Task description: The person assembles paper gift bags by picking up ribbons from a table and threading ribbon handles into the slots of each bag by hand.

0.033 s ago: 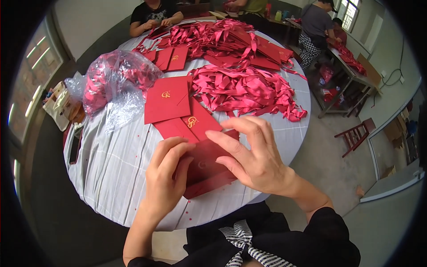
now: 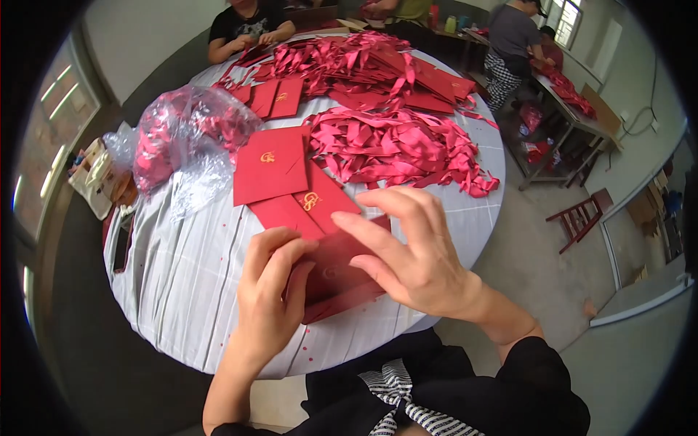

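A red paper bag (image 2: 338, 280) with a faint gold emblem lies before me near the table's front edge, partly blurred. My left hand (image 2: 273, 280) grips its left side, fingers curled and thumb against it. Over the bag's right side is my right hand (image 2: 414, 254), its index finger and thumb spread apart; I see nothing held between them. Just beyond, flat red bags (image 2: 270, 166) with gold emblems overlap in a small pile. To the right of that pile spreads a heap of pinkish-red ribbons (image 2: 400, 145).
More ribbons and red bags (image 2: 429, 94) cover the table's far side. A clear plastic sack (image 2: 193, 127) of red ribbons stands at left, by a phone-like dark object (image 2: 123, 243). Across the table a person (image 2: 251, 33) works with both hands. A red wooden stool (image 2: 579, 220) sits on the floor.
The scene has shifted very slightly in view. Both hands keep nearly the same pose at the red paper bag.
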### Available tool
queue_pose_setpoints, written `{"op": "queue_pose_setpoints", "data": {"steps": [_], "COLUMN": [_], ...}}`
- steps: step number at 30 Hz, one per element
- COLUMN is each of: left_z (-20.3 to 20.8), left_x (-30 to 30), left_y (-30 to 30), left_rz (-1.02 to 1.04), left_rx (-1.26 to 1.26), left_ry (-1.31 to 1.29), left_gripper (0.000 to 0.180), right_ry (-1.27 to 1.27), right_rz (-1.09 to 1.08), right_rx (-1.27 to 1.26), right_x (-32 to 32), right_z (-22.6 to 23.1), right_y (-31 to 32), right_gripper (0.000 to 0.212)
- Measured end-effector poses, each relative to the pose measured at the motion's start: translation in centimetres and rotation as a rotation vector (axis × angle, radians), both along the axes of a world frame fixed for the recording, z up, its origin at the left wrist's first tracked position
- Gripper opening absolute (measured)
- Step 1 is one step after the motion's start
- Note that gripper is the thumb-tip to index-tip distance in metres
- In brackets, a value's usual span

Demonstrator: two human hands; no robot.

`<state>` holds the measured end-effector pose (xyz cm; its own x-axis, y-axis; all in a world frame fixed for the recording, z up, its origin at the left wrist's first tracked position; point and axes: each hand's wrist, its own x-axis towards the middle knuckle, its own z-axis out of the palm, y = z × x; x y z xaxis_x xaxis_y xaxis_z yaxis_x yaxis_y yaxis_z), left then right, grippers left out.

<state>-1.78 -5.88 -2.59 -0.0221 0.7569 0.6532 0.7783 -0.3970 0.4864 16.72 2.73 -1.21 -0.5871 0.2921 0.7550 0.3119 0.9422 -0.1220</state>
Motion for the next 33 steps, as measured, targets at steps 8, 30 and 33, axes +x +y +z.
{"op": "queue_pose_setpoints", "data": {"steps": [8, 30, 33], "left_z": [1.2, 4.8, 3.9], "left_x": [1.5, 0.2, -0.8], "left_y": [-3.0, -4.3, -4.0], "left_rz": [0.221, -0.043, 0.072], "left_rx": [0.129, -0.202, -0.073], "left_ry": [0.621, 0.468, 0.355], "left_gripper": [0.015, 0.015, 0.014], "right_ry": [0.117, 0.377, 0.566], "right_rz": [0.269, 0.548, -0.029], "right_rx": [-0.094, -0.507, -0.592], "right_x": [1.6, 3.8, 5.8], "right_z": [-2.4, -2.8, -4.1], "right_y": [-0.8, 1.3, 6.6], "right_gripper": [0.034, 0.024, 0.016]}}
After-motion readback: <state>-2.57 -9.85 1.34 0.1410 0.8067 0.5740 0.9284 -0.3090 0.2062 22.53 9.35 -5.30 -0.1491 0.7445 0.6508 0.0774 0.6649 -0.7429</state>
